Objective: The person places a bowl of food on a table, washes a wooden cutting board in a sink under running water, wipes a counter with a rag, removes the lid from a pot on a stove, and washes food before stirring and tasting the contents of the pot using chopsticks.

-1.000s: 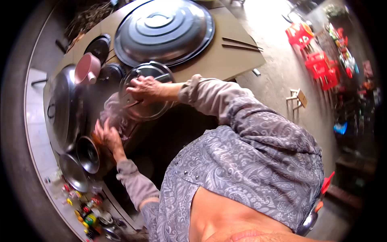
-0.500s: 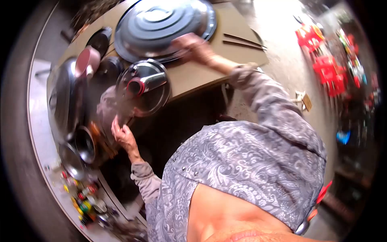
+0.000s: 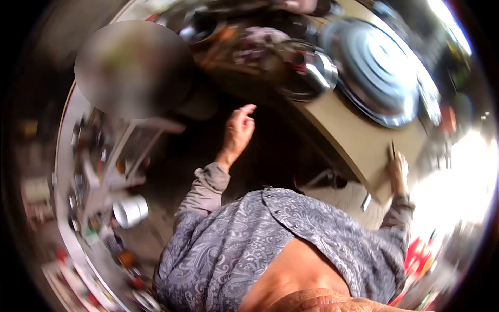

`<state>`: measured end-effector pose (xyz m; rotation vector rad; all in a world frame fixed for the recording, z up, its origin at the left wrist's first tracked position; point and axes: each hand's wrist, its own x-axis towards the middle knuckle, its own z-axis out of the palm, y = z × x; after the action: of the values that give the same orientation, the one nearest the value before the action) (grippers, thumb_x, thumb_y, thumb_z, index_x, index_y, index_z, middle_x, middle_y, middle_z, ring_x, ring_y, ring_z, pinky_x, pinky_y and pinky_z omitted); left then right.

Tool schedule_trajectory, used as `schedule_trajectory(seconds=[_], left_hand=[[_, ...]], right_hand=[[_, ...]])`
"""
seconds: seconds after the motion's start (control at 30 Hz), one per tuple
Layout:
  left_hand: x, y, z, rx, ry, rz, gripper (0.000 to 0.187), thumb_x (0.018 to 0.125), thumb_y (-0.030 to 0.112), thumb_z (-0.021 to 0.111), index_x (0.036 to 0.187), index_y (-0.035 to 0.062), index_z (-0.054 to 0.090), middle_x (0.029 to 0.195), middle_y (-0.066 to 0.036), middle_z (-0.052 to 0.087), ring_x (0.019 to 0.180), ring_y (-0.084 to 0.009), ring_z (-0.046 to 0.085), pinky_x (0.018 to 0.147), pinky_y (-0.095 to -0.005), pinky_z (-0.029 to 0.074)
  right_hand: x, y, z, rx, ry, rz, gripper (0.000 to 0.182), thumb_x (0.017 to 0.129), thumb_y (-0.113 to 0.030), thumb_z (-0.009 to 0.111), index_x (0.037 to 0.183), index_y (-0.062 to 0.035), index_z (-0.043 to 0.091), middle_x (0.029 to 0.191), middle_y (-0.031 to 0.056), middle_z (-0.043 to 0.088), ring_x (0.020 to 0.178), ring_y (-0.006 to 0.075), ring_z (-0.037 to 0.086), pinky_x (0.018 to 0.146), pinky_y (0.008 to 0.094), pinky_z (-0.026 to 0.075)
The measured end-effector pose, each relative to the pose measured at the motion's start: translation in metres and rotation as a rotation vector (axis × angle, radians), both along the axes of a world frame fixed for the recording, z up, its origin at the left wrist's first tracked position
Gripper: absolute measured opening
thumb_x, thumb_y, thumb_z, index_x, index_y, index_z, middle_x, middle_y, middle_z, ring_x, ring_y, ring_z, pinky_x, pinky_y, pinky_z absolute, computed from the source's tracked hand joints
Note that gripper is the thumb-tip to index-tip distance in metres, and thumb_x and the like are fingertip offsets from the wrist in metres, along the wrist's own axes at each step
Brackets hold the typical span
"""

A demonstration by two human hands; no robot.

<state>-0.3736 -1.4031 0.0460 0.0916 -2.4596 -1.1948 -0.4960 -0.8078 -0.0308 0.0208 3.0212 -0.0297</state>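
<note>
- The right hand (image 3: 399, 174) is laid at the edge of the tan desk (image 3: 353, 138), its fingertips touching the thin dark chopsticks (image 3: 391, 151); whether they are gripped cannot be told.
- The left hand (image 3: 238, 130) is raised, loosely spread and holding nothing, over the dark gap beside the desk.
- The small round steel lid (image 3: 306, 73) lies up and to the right of the left hand, just beside the large round grey metal lid (image 3: 377, 73).

Shelf clutter (image 3: 99, 171) — motion-blurred, unreadable

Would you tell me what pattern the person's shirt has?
The shirt has a grey paisley pattern, seen in the head view, the only one.
</note>
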Motion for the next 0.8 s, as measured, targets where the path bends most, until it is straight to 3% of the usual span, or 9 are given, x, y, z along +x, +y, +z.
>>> schedule_trajectory(seconds=[0.1, 0.17, 0.23, 0.3, 0.43, 0.5, 0.57, 0.63, 0.8], left_hand=[[0.067, 0.001, -0.018, -0.052, 0.104, 0.061, 0.035, 0.081, -0.004, 0.053, 0.115, 0.0047, 0.057, 0.103, -0.011, 0.063, 0.082, -0.0205, 0.063, 0.071, -0.0292, 0.051], [0.119, -0.004, -0.027, 0.007, 0.085, 0.116, 0.033, 0.082, -0.003, 0.053, 0.114, 0.0038, 0.057, 0.101, -0.011, 0.063, 0.083, -0.0229, 0.063, 0.07, -0.0296, 0.051], [0.178, -0.016, -0.036, 0.056, 0.072, 0.171, 0.032, 0.082, -0.003, 0.054, 0.113, 0.003, 0.057, 0.1, -0.012, 0.064, 0.082, -0.0231, 0.063, 0.069, -0.0305, 0.051], [0.247, -0.03, -0.034, 0.174, -0.026, 0.27, 0.031, 0.084, -0.002, 0.054, 0.114, 0.0028, 0.057, 0.1, -0.013, 0.064, 0.085, -0.0222, 0.063, 0.071, -0.0312, 0.051], [0.391, -0.064, -0.07, 0.214, -0.017, 0.511, 0.029, 0.087, 0.001, 0.054, 0.116, 0.0022, 0.055, 0.1, -0.013, 0.063, 0.087, -0.0217, 0.063, 0.074, -0.0313, 0.051], [0.455, -0.083, -0.081, 0.275, -0.024, 0.637, 0.029, 0.087, 0.002, 0.055, 0.116, 0.0023, 0.055, 0.1, -0.013, 0.063, 0.087, -0.0216, 0.063, 0.074, -0.0317, 0.051], [0.506, -0.098, -0.08, 0.309, -0.063, 0.759, 0.029, 0.088, 0.004, 0.055, 0.117, 0.0028, 0.055, 0.099, -0.014, 0.064, 0.088, -0.0217, 0.064, 0.075, -0.0317, 0.052], [0.551, -0.118, -0.081, 0.322, -0.049, 0.834, 0.029, 0.088, 0.005, 0.055, 0.117, 0.0031, 0.056, 0.099, -0.014, 0.065, 0.088, -0.0219, 0.064, 0.076, -0.0317, 0.052], [0.627, -0.186, -0.108, 0.319, 0.087, 1.049, 0.021, 0.086, 0.008, 0.056, 0.107, 0.0055, 0.06, 0.094, -0.015, 0.066, 0.086, -0.0287, 0.065, 0.074, -0.0354, 0.052]], right_hand=[[0.004, 0.043, -0.007, 0.055, -0.04, 0.296, 0.024, 0.075, -0.015, 0.055, 0.095, -0.0018, 0.059, 0.087, 0.0198, 0.063, 0.085, 0.0389, 0.06, 0.073, 0.0486, 0.049], [-0.016, 0.056, -0.023, 0.318, -0.002, 0.345, 0.021, 0.075, -0.015, 0.051, 0.087, -0.0013, 0.062, 0.086, 0.022, 0.062, 0.084, 0.0396, 0.061, 0.075, 0.048, 0.049], [-0.012, -0.029, 0.038, 0.236, -0.229, 0.205, 0.021, 0.074, -0.013, 0.051, 0.073, 0.0035, 0.064, 0.069, 0.0231, 0.064, 0.066, 0.0358, 0.066, 0.068, 0.0458, 0.054], [0.0, -0.112, 0.065, -0.155, -0.273, 0.302, 0.02, 0.075, -0.012, 0.052, 0.07, 0.0032, 0.063, 0.053, 0.0151, 0.06, 0.043, 0.0218, 0.06, 0.044, 0.0356, 0.05], [0.026, -0.294, 0.046, -0.455, -0.224, 0.675, 0.025, 0.081, -0.023, 0.057, 0.075, 0.0011, 0.061, 0.049, 0.0064, 0.054, 0.041, 0.0149, 0.054, 0.038, 0.0301, 0.042], [0.106, -0.424, 0.081, -0.619, -0.272, 0.607, 0.012, 0.087, -0.013, 0.056, 0.087, -0.0015, 0.06, 0.07, 0.007, 0.061, 0.055, 0.0131, 0.058, 0.046, 0.0288, 0.044], [0.136, -0.503, 0.067, -0.724, -0.272, 0.805, 0.006, 0.088, -0.005, 0.056, 0.091, -0.0016, 0.06, 0.076, 0.0061, 0.063, 0.06, 0.0119, 0.06, 0.049, 0.0262, 0.047], [0.187, -0.577, 0.063, -1.067, -0.467, 0.731, 0.008, 0.089, -0.005, 0.055, 0.093, -0.0023, 0.062, 0.078, 0.0062, 0.063, 0.064, 0.0131, 0.062, 0.056, 0.0262, 0.052], [0.283, -0.736, 0.054, -1.453, -0.833, 0.784, 0.019, 0.087, -0.015, 0.06, 0.096, 0.0025, 0.061, 0.084, 0.0096, 0.063, 0.072, 0.0183, 0.064, 0.068, 0.0311, 0.058]])
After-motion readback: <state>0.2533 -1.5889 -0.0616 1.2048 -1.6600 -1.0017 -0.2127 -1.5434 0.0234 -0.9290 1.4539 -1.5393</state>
